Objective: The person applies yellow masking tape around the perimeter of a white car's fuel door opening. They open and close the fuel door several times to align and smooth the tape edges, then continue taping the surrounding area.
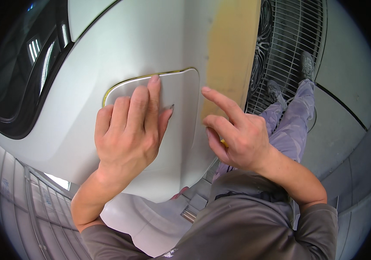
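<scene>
In a glossy white painted car body point(155, 39), a rounded white flap point(179, 86) is set, its upper edge touched by the unclenched left hand point(127, 136). The right hand point(242, 136) is held half-curled nearby; whether anything is gripped cannot be told. The flap is partly edged by a thin yellow strip point(106, 94).

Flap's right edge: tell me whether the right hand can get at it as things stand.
Probably yes: the right hand is close to that side of the flap, its forefinger stretched towards it, and nothing visible blocks the way; the left hand lies farther left.
</scene>
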`<action>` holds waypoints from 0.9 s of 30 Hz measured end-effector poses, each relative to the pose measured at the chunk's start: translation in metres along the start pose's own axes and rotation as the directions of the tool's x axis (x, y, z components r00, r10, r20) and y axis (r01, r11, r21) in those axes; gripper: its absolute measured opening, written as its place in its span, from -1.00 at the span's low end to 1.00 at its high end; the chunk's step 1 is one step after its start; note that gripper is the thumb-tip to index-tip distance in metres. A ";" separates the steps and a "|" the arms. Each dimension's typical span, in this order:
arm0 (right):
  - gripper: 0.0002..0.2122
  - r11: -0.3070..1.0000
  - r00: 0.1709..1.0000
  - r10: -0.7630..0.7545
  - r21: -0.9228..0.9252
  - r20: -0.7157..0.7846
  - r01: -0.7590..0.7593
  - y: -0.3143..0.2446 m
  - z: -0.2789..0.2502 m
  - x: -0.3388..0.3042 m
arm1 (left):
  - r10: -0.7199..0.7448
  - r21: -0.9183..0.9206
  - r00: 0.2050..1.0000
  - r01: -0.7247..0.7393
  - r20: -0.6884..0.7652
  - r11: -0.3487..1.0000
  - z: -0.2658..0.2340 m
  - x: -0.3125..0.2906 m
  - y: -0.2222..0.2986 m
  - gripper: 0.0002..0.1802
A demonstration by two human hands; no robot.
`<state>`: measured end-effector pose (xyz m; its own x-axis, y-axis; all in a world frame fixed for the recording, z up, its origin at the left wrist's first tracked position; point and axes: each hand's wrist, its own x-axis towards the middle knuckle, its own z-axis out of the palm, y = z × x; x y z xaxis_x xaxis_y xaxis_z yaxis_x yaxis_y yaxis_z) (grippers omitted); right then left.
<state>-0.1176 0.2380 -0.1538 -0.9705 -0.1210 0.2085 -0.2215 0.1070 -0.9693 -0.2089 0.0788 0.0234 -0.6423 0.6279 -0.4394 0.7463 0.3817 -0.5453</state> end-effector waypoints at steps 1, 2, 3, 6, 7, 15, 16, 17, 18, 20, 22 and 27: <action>-0.79 1.000 1.000 -0.015 0.011 -0.010 0.015 0.000 0.000 0.000 | 0.005 0.007 1.000 -0.005 -0.027 1.000 0.001 0.000 0.000 -0.37; -0.80 1.000 1.000 -0.009 -0.001 0.007 0.009 0.000 0.001 0.000 | 0.009 0.015 0.999 -0.008 -0.035 1.000 0.002 -0.001 0.000 -0.36; -0.81 1.000 1.000 -0.013 -0.005 -0.001 0.013 0.000 0.001 -0.001 | 0.013 0.022 0.999 -0.012 -0.044 1.000 0.002 -0.001 0.000 -0.35; -0.82 1.000 1.000 -0.021 -0.014 -0.021 0.021 0.000 0.002 -0.001 | 0.017 0.034 0.999 -0.016 -0.039 0.999 0.003 -0.001 -0.001 -0.35; -0.82 1.000 1.000 -0.014 -0.020 -0.007 0.014 0.000 0.002 -0.001 | 0.024 0.040 0.999 -0.022 -0.042 0.999 0.002 -0.001 -0.001 -0.36; -0.83 1.000 1.000 -0.016 -0.014 0.003 0.016 -0.001 0.006 -0.002 | 0.019 0.054 0.997 -0.015 -0.070 0.998 0.001 0.008 0.002 -0.54; -0.83 1.000 1.000 -0.008 -0.017 0.012 0.009 -0.001 0.005 -0.002 | 0.022 0.074 0.998 -0.018 -0.059 0.997 0.001 0.011 0.003 -0.54; -0.83 1.000 1.000 -0.015 -0.017 0.010 0.016 -0.002 0.005 -0.002 | 0.019 0.091 0.999 -0.015 -0.044 0.996 0.000 0.013 0.004 -0.53; -0.83 1.000 1.000 -0.019 -0.018 0.009 0.019 -0.002 0.004 -0.003 | 0.014 0.109 0.999 -0.011 -0.031 0.994 -0.001 0.013 0.005 -0.53; -0.83 1.000 1.000 -0.021 -0.019 0.010 0.021 -0.004 0.000 -0.003 | 0.027 0.091 0.999 -0.023 -0.044 0.996 -0.001 0.012 0.004 -0.54; -0.83 1.000 1.000 -0.020 -0.023 0.011 0.020 -0.005 -0.004 -0.003 | 0.032 0.066 0.998 -0.028 -0.053 0.997 -0.001 0.006 0.003 -0.56; -0.81 1.000 1.000 -0.022 -0.016 0.004 0.022 -0.008 -0.014 -0.003 | 0.004 -0.127 0.994 -0.019 -0.113 0.992 0.001 -0.028 0.025 -0.56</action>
<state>-0.1137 0.2513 -0.1447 -0.9650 -0.1271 0.2292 -0.2444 0.1203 -0.9622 -0.1728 0.0703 0.0218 -0.6152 0.7020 -0.3587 0.7744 0.4531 -0.4416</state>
